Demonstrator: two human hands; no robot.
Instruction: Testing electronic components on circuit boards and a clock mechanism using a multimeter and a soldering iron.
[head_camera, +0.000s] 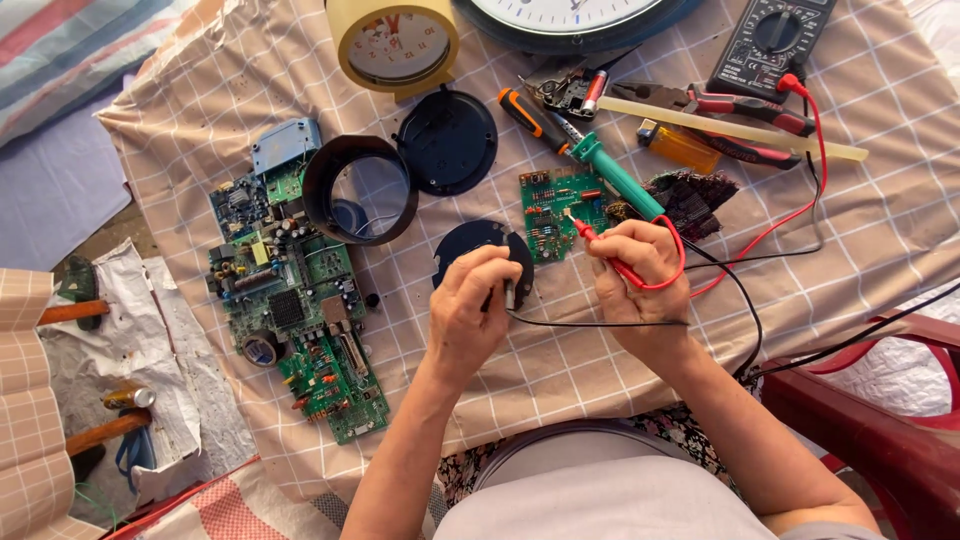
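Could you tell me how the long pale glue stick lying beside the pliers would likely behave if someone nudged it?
The glue stick looks round and slim, so it would probably roll on the checked cloth, though the soft fabric may slow it. It lies straight across the red-handled pliers, so it seems fairly stiff, and likely light.

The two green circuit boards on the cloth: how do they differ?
The large circuit board is long, lies left of the left hand and is untouched. The small circuit board is squarish, and the red probe in the right hand touches it. Both are green, flat, components up.
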